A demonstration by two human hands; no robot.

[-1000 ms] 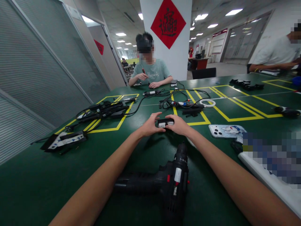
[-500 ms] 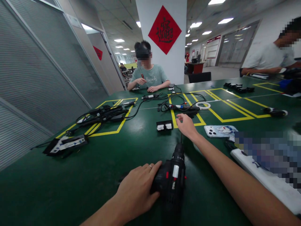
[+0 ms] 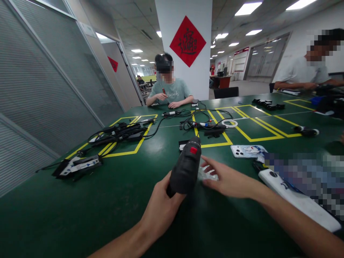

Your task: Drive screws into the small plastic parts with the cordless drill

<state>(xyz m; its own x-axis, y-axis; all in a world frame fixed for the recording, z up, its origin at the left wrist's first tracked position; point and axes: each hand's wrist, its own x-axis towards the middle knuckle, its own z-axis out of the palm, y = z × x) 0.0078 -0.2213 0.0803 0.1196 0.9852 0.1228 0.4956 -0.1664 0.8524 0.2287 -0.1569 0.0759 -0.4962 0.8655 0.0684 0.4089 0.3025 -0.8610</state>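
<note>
A black cordless drill (image 3: 186, 167) with a red mark on its top is raised off the table in my left hand (image 3: 162, 208), whose fingers wrap round its handle. The drill's front points away from me. Just right of it, my right hand (image 3: 228, 177) curls its fingers and thumb about a crinkled clear plastic piece (image 3: 209, 174), perhaps a small bag. Beyond the drill lies a small black case (image 3: 182, 144) with a white item in it, partly hidden by the drill.
Tangled black cables and devices (image 3: 120, 132) lie on the left of the green table (image 3: 107, 208), more cables (image 3: 204, 124) in the middle. A phone (image 3: 248, 152) and a white power bank-like slab (image 3: 292, 200) lie right. One person (image 3: 172, 91) sits opposite, another (image 3: 303, 73) at right.
My left hand has gone from lying on the drill to gripping and lifting it upright. My right hand has come back towards me and now has the clear plastic at its fingers.
</note>
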